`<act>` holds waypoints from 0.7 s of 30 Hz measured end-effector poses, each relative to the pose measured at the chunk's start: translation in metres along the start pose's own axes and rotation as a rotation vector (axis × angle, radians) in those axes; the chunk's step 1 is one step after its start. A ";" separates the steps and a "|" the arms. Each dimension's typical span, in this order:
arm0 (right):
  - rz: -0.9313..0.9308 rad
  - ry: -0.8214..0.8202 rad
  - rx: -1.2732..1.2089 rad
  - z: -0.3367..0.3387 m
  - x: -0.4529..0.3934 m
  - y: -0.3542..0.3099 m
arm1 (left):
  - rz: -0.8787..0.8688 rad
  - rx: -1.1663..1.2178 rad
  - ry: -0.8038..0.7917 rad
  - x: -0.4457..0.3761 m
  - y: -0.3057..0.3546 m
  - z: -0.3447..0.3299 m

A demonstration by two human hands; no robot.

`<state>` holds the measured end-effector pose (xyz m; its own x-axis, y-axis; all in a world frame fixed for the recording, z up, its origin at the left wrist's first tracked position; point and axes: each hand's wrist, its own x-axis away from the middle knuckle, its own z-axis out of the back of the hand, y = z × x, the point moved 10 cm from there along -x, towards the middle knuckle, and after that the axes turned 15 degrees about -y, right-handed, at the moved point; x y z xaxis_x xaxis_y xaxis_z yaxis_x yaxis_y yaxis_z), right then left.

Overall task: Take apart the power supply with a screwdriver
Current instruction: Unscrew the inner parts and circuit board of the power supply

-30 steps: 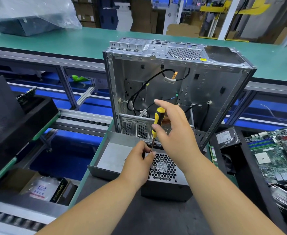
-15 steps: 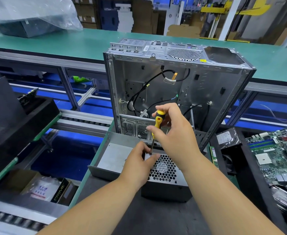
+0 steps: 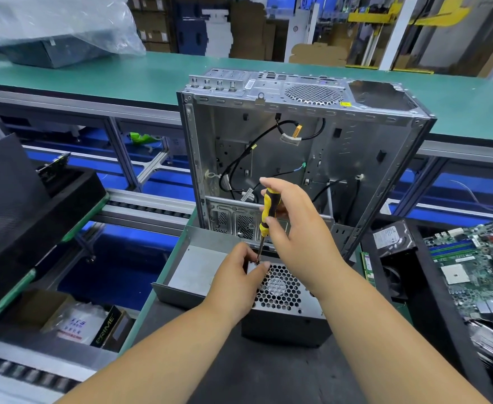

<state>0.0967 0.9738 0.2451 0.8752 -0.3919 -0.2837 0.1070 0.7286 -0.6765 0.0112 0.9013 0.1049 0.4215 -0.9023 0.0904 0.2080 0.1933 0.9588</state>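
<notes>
I'm seeing grey metal power supply box with honeycomb fan grille (image 3: 283, 293) sitting just before open silver computer case (image 3: 306, 147). Right hand (image 3: 297, 228) gripping yellow-black screwdriver (image 3: 265, 223), regripped higher since 1 second ago, so likely mid-unscrewing. Left hand (image 3: 236, 284) pinching shaft at grille's corner.

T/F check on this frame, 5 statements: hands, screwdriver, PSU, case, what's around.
1. The right hand grips the yellow-and-black screwdriver. True.
2. The screwdriver tip points down at the top of the power supply. True.
3. The left hand is off the power supply, resting on the bench. False: its fingers sit on the unit's top beside the screwdriver tip.
4. The computer case behind still holds its motherboard. False: it is empty apart from loose cables; a motherboard lies in the bin at right.
5. The power supply's fan grille faces up. True.
</notes>
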 end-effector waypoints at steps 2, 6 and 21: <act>0.009 -0.028 -0.045 -0.002 0.000 -0.001 | 0.003 -0.039 -0.010 -0.001 0.002 0.000; 0.022 0.036 0.024 0.004 0.003 -0.005 | 0.023 -0.068 -0.029 -0.003 0.001 0.000; -0.098 0.088 0.111 0.003 0.001 -0.003 | -0.010 -0.068 -0.158 -0.008 0.002 0.001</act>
<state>0.0984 0.9728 0.2488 0.8136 -0.5087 -0.2816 0.2461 0.7401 -0.6259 0.0070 0.9082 0.1060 0.2763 -0.9526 0.1272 0.2729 0.2047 0.9400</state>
